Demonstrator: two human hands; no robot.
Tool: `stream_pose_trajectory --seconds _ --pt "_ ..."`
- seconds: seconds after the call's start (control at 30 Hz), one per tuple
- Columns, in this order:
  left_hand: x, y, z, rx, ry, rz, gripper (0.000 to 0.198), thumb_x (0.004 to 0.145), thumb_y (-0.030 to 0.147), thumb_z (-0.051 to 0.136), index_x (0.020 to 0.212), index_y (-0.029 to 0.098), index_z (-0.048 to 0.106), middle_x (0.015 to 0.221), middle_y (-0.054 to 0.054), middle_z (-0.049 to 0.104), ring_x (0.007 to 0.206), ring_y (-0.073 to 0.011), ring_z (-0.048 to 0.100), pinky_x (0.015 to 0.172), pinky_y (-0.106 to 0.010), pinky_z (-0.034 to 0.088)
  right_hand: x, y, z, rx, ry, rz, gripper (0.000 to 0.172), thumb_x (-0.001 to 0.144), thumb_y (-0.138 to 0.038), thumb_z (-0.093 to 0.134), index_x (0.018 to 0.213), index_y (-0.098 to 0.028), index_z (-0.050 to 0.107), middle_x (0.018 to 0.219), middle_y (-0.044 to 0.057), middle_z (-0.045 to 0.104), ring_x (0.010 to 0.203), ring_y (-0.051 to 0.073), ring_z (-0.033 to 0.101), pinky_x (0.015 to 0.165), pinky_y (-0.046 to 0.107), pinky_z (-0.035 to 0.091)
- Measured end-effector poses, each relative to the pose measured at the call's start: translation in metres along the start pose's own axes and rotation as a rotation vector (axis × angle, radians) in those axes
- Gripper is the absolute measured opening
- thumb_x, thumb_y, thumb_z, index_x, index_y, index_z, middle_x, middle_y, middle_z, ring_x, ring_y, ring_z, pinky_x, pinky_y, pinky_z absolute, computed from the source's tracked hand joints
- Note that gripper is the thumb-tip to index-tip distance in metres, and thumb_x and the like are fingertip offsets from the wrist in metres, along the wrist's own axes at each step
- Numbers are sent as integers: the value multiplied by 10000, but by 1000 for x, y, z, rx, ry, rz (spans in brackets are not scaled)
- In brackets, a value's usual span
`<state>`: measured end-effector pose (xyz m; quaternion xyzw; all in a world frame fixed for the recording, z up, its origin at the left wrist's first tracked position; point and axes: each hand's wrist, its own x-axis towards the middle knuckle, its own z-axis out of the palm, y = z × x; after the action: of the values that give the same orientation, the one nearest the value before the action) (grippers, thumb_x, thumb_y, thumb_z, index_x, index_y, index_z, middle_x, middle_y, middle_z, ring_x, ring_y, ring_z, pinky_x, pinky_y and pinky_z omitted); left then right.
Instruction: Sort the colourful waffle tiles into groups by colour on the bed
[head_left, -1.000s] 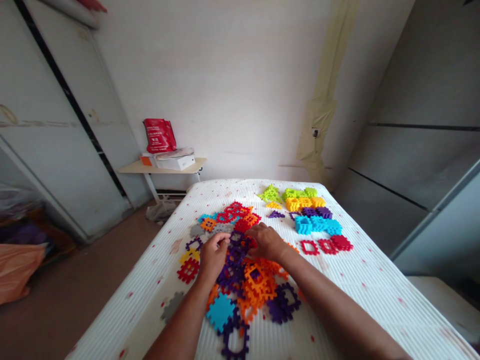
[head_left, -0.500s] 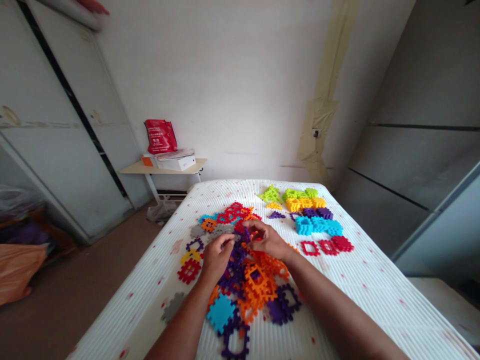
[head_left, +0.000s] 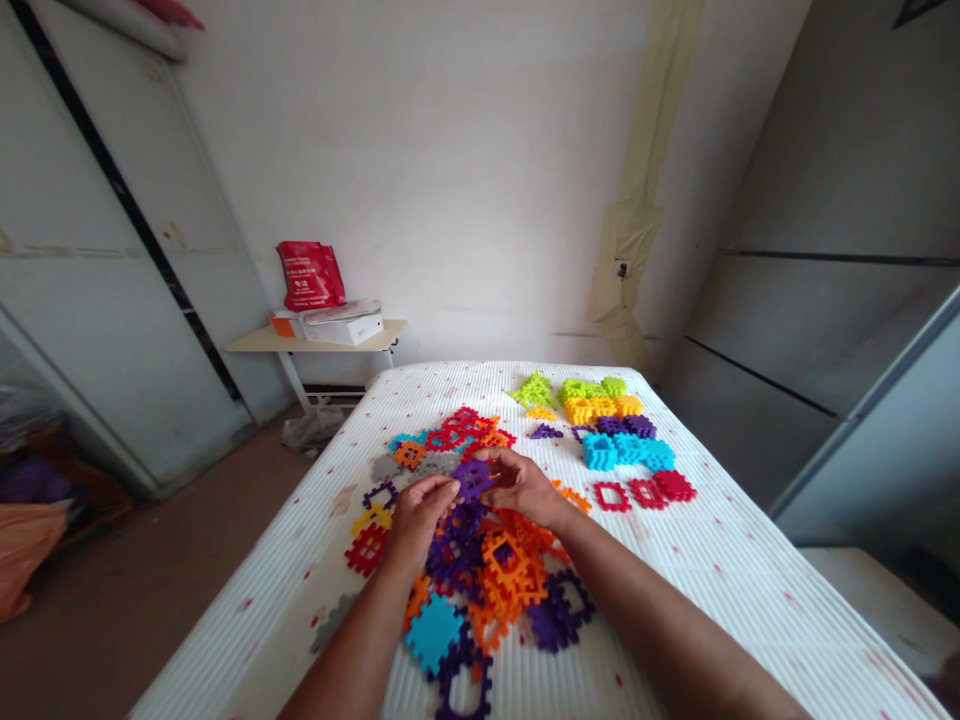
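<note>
A purple notched building tile [head_left: 472, 482] with square window holes is held up between both hands over the heap. My left hand [head_left: 418, 518] pinches its left edge with thumb and forefinger. On the opposite edge, my right hand [head_left: 523, 488] grips it with bent fingers; some fingertips are hidden behind the tile. Directly below lie more purple tiles [head_left: 455, 555] and a pile of orange tiles [head_left: 506, 575]. A solid light-blue tile [head_left: 434, 634] rests nearer to me, and a red window tile [head_left: 367, 549] lies left of my left hand.
Sorted rows stand at the right of the white ribbed table [head_left: 720, 600]: green [head_left: 589, 389], yellow [head_left: 602, 408], purple [head_left: 626, 426], blue [head_left: 628, 452] and red tiles [head_left: 646, 492]. Red and grey tiles spread beyond my hands. A side table [head_left: 255, 341] bears a red bag [head_left: 310, 276].
The purple tile has come up out of the heap and turned its face toward me, with both hands now at its edges. The view has shifted slightly.
</note>
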<state>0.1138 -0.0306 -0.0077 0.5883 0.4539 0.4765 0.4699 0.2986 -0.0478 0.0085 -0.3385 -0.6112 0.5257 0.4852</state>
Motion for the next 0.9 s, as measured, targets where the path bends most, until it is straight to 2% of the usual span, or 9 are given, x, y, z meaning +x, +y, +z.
stream_pose_trajectory --seconds 0.23,0.37,0.57,0.77,0.83,0.9 --pt "3 -4 0 -71 74 -44 350 631 489 679 686 146 635 536 20 542 512 -107 451 502 -223 358 -6 -12 10 -822 205 -233 472 685 -383 695 1095 -188 566 1049 72 567 977 204 522 853 345 435" --pt "4 -7 2 -66 85 -64 361 611 487 705 716 146 652 567 15 560 553 -124 471 523 -227 369 -10 -18 21 -1130 233 -204 479 732 -453 652 1113 -180 553 996 84 569 937 222 514 823 353 439" --pt "4 -10 4 -68 44 -75 345 611 473 715 720 150 663 574 15 568 574 -129 473 543 -227 373 -10 -18 28 -1218 293 -100 410 762 -419 628 1084 -181 541 978 88 570 915 226 520 798 347 447" --pt "3 -8 5 -70 40 -61 353 605 488 714 698 153 652 561 11 557 565 -129 462 536 -230 376 -9 -20 28 -1214 292 -91 412 772 -442 605 1080 -174 551 984 91 594 916 229 540 802 349 449" --pt "3 -9 5 -78 57 -64 378 601 494 714 741 147 663 620 -15 607 588 -143 491 548 -241 397 -7 -27 21 -1252 294 -82 413 779 -482 583 1071 -190 569 974 85 609 910 237 551 783 349 452" --pt "4 -10 4 -105 85 -67 410 612 499 704 809 142 669 702 -45 654 625 -153 519 564 -247 415 -5 -39 2 -1314 342 -45 407 798 -506 550 1066 -201 586 974 82 624 915 241 561 773 337 450"
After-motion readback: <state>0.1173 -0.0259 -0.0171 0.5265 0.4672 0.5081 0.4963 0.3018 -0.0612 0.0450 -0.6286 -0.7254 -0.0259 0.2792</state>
